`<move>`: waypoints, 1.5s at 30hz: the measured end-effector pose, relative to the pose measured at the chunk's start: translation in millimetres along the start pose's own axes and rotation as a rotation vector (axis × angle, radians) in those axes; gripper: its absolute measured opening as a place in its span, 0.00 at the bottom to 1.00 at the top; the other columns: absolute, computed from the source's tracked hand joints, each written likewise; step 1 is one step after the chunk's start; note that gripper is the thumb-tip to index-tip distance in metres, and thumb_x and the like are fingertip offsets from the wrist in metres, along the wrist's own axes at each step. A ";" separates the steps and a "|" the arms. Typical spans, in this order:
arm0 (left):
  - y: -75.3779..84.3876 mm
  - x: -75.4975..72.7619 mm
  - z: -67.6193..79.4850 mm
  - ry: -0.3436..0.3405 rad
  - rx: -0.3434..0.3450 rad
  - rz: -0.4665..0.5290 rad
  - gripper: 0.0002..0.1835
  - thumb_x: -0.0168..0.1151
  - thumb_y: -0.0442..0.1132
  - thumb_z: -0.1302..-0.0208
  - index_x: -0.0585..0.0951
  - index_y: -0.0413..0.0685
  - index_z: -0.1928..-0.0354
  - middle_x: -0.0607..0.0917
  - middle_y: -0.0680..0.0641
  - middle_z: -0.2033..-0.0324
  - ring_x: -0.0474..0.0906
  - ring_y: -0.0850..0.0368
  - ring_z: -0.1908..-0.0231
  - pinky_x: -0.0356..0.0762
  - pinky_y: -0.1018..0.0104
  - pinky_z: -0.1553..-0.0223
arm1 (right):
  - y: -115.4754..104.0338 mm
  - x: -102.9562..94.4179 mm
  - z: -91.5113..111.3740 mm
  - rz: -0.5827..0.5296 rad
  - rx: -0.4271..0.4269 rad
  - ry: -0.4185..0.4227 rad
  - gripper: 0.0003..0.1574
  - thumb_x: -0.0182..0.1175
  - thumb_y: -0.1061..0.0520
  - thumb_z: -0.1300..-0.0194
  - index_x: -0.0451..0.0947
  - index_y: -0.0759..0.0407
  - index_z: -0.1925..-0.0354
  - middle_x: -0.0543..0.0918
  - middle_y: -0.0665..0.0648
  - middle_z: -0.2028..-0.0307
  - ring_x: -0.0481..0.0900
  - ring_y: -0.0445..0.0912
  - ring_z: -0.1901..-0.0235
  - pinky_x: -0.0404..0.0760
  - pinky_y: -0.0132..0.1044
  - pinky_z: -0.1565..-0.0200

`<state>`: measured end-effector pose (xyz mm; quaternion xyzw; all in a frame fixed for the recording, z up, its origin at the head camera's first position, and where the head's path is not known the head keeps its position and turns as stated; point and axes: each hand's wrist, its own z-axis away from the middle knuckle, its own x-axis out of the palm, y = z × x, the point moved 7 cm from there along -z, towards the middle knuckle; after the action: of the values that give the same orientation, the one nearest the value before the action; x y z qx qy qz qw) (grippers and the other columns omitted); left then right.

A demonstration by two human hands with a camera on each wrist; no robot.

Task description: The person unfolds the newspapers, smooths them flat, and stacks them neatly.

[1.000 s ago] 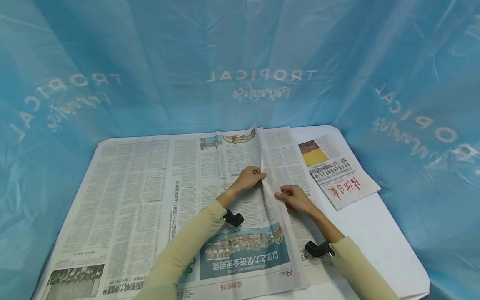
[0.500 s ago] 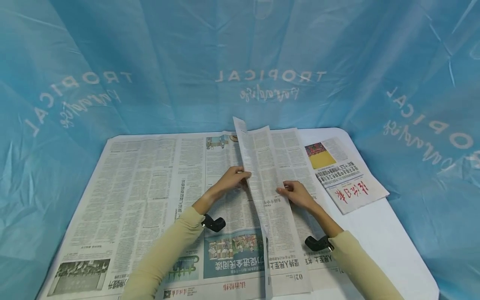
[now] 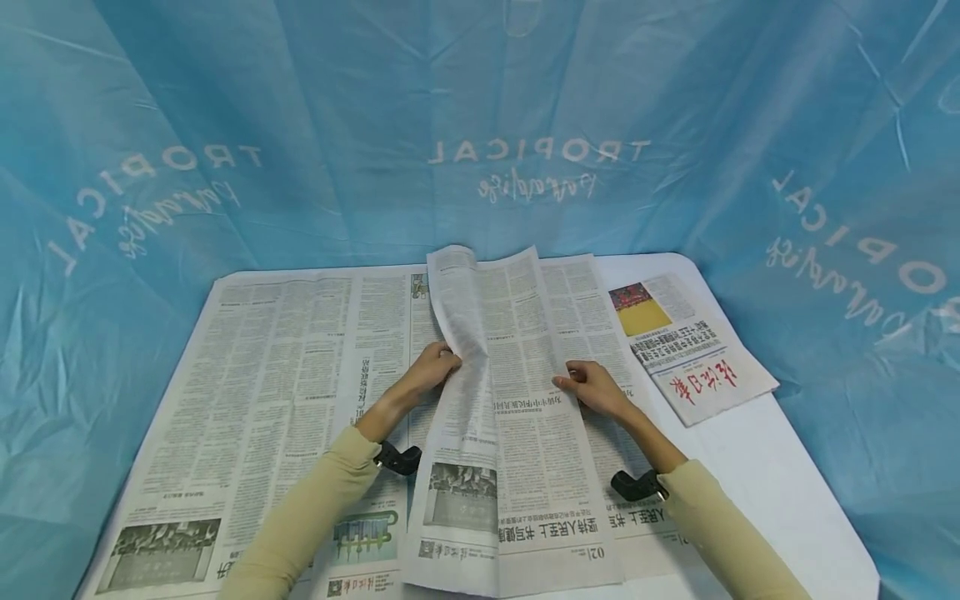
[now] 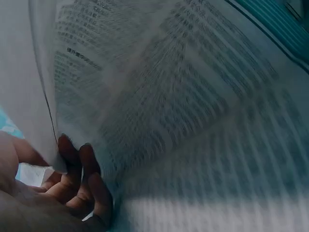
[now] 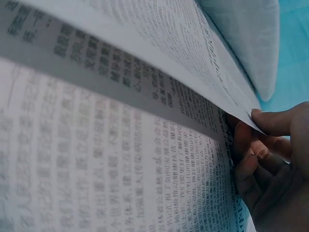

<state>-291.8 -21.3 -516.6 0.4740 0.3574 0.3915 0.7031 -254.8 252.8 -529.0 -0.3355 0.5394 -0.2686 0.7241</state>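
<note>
So the left hand (image 3: 427, 368) is sitting just left of the middle of the frame, and its grip is clamped on the left edge of a newspaper sheet (image 3: 536, 450). In the left wrist view the paper is passing between the thumb and the fingers. The right hand (image 3: 596, 390) is doing much the same right of center: thumb on top, fingers underneath, pinching that sheet's right edge, with a gap showing below the paper in the right wrist view.

The sheet itself is running down the center of the frame, from the worktop's far edge to the bottom. Its left part is bending up and curling near the top, and a gray photo (image 3: 459, 497) is showing at its lower end. A bigger newspaper spread (image 3: 277, 375) is lying flat underneath, filling the left of the frame and peeking out on the right too. A folded newspaper (image 3: 701, 375) with red characters is resting separately at the right, on the white worktop (image 3: 787, 500). Blue sheeting (image 3: 480, 83) is hanging behind everything, covering the top of the frame.
</note>
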 end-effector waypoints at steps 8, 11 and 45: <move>-12.5 -23.8 8.9 0.049 0.058 0.002 0.21 0.52 0.37 0.26 0.70 0.30 0.37 0.83 0.31 0.52 0.84 0.52 0.64 0.79 0.63 0.59 | -9.8 0.3 -3.9 -0.004 -0.040 -0.010 0.15 0.58 0.52 0.29 0.74 0.64 0.64 0.81 0.55 0.78 0.77 0.43 0.81 0.72 0.34 0.80; -15.5 -35.8 15.7 0.072 0.111 -0.054 0.24 0.55 0.36 0.28 0.69 0.26 0.37 0.81 0.28 0.50 0.82 0.41 0.53 0.78 0.56 0.51 | -12.9 0.5 -6.0 0.004 -0.064 -0.012 0.15 0.58 0.52 0.29 0.71 0.62 0.68 0.77 0.52 0.82 0.73 0.42 0.84 0.69 0.33 0.81; -49.7 -169.5 85.7 0.298 0.029 -0.609 0.27 0.64 0.29 0.39 0.69 0.18 0.42 0.84 0.35 0.70 0.76 0.56 0.76 0.72 0.64 0.74 | -3.1 -28.3 9.3 0.210 -0.053 0.177 0.26 0.65 0.57 0.37 0.58 0.55 0.82 0.54 0.46 0.86 0.52 0.39 0.85 0.56 0.32 0.77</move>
<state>-280.7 -217.3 -516.0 0.2930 0.5871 0.2232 0.7209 -253.8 274.0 -507.7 -0.2711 0.6403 -0.2057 0.6886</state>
